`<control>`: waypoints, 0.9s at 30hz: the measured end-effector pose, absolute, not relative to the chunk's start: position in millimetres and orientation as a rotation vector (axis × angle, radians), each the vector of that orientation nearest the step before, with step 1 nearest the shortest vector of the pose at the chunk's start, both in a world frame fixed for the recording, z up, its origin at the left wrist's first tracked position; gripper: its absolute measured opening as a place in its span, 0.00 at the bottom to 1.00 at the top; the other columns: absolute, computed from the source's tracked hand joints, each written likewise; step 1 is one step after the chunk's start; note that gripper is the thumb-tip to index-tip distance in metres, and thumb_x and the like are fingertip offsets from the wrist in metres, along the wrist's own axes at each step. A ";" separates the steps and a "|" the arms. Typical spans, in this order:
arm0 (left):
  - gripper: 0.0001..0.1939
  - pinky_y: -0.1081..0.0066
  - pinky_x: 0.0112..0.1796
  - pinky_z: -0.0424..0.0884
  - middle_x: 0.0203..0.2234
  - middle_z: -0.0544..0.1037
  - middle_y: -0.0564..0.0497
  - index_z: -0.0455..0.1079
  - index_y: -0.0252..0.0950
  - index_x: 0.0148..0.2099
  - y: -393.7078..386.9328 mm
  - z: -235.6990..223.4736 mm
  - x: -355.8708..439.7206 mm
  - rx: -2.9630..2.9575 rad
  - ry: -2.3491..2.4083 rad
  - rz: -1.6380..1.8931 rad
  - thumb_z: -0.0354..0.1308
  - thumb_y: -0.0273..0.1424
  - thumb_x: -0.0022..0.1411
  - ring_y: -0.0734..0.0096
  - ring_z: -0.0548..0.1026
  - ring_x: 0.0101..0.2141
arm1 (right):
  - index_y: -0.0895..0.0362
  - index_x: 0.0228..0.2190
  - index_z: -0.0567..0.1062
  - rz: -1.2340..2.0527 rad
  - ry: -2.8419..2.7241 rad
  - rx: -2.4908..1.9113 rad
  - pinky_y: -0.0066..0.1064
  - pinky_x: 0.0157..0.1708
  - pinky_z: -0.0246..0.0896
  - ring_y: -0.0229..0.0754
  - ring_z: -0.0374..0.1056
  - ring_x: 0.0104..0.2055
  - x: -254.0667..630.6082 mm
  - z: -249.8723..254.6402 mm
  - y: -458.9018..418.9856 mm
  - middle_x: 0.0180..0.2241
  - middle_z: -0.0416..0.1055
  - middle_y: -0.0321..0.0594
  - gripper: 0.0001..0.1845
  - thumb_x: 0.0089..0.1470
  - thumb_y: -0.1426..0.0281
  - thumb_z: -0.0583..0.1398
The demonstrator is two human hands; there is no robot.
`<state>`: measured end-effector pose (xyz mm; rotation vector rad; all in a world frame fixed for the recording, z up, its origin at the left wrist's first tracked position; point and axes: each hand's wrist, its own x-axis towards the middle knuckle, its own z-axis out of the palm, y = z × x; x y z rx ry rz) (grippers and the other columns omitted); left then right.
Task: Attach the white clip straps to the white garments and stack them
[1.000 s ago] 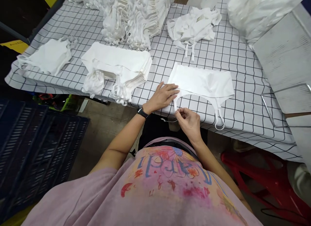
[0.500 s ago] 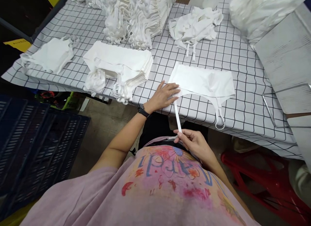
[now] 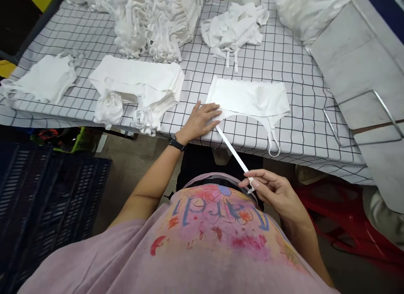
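A white strappy top [image 3: 248, 96], like a camisole or bralette, lies flat on the checked tablecloth [image 3: 303, 136]. My left hand [image 3: 203, 119] rests flat on its left corner, fingers spread. One white shoulder strap [image 3: 232, 148] runs taut from beside that hand over the table edge. Its far end is pinched between the thumb and fingers of my right hand [image 3: 273, 191], in front of my shirt. The other strap [image 3: 274, 138] hangs in a loop near the edge, touched by neither hand.
A neat stack of white tops [image 3: 142, 77] lies to the left, a smaller pile [image 3: 47, 79] beyond it. A tall heap [image 3: 158, 22] and a loose pile [image 3: 236, 26] are at the back. A wire frame [image 3: 362, 117] leans at right. A red stool [image 3: 337, 222] and blue crates [image 3: 57, 193] stand below.
My right hand has moved right and slightly down, drawing the strap into a longer diagonal. My left hand stays on the top's corner. The whole view has shifted a little.
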<state>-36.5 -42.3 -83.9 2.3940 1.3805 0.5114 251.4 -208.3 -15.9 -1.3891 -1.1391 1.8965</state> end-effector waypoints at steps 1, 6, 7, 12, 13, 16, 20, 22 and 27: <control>0.21 0.44 0.72 0.42 0.67 0.68 0.51 0.69 0.48 0.64 -42.1 -84.5 -36.5 2.393 1.384 0.515 0.49 0.43 0.76 0.59 0.62 0.69 | 0.54 0.43 0.83 1.891 -1.121 -1.355 0.26 0.16 0.41 0.27 0.45 0.17 252.3 -14.7 -206.4 0.38 0.83 0.47 0.13 0.61 0.60 0.66; 0.20 0.44 0.72 0.43 0.66 0.69 0.51 0.70 0.48 0.63 -41.1 -86.3 -36.4 2.378 1.393 0.548 0.50 0.42 0.75 0.61 0.64 0.68 | 0.48 0.45 0.86 1.887 -1.017 -1.118 0.26 0.17 0.49 0.28 0.53 0.17 256.2 -17.9 -196.5 0.44 0.83 0.48 0.12 0.60 0.65 0.65; 0.20 0.44 0.72 0.44 0.66 0.69 0.51 0.70 0.47 0.63 -41.2 -86.0 -36.4 2.376 1.391 0.550 0.50 0.42 0.75 0.60 0.64 0.68 | 0.47 0.45 0.86 1.874 -1.015 -1.100 0.26 0.17 0.51 0.28 0.55 0.17 256.1 -18.8 -195.2 0.45 0.83 0.47 0.13 0.59 0.66 0.66; 0.19 0.45 0.72 0.44 0.66 0.70 0.51 0.70 0.46 0.63 -41.6 -84.0 -36.3 2.379 1.388 0.550 0.51 0.41 0.75 0.61 0.64 0.67 | 0.48 0.42 0.86 1.724 -1.090 -1.192 0.26 0.16 0.56 0.28 0.60 0.16 251.0 -17.8 -191.1 0.42 0.84 0.45 0.10 0.57 0.68 0.69; 0.19 0.44 0.72 0.44 0.66 0.70 0.50 0.70 0.45 0.63 -41.6 -83.9 -36.3 2.382 1.388 0.548 0.52 0.41 0.74 0.61 0.64 0.67 | 0.49 0.41 0.86 1.679 -1.110 -1.219 0.26 0.16 0.56 0.29 0.60 0.16 250.2 -17.5 -190.1 0.41 0.84 0.45 0.09 0.58 0.67 0.68; 0.18 0.44 0.71 0.45 0.66 0.70 0.49 0.70 0.44 0.62 -41.5 -84.4 -36.7 2.389 1.385 0.556 0.53 0.40 0.74 0.61 0.65 0.67 | 0.49 0.42 0.86 1.531 -1.155 -1.229 0.26 0.16 0.55 0.29 0.59 0.16 250.2 -18.7 -185.7 0.37 0.84 0.43 0.09 0.62 0.64 0.65; 0.18 0.43 0.71 0.45 0.65 0.70 0.49 0.70 0.45 0.62 -41.3 -85.7 -37.5 2.399 1.380 0.563 0.53 0.40 0.75 0.60 0.65 0.67 | 0.47 0.42 0.86 1.308 -1.198 -1.212 0.25 0.17 0.53 0.28 0.58 0.20 254.1 -22.7 -177.6 0.40 0.80 0.40 0.09 0.63 0.65 0.65; 0.18 0.43 0.71 0.46 0.65 0.70 0.49 0.70 0.45 0.62 -41.0 -86.1 -37.8 2.405 1.374 0.568 0.53 0.40 0.75 0.61 0.65 0.67 | 0.47 0.41 0.87 1.252 -1.178 -1.204 0.26 0.20 0.57 0.29 0.62 0.24 255.6 -22.4 -174.5 0.47 0.78 0.42 0.08 0.63 0.65 0.65; 0.18 0.42 0.71 0.45 0.66 0.70 0.49 0.69 0.45 0.62 -40.9 -84.7 -38.2 2.420 1.376 0.539 0.53 0.40 0.75 0.61 0.66 0.67 | 0.48 0.39 0.87 1.244 -1.056 -1.162 0.29 0.27 0.68 0.36 0.72 0.29 253.9 -17.1 -171.0 0.36 0.82 0.42 0.06 0.58 0.66 0.69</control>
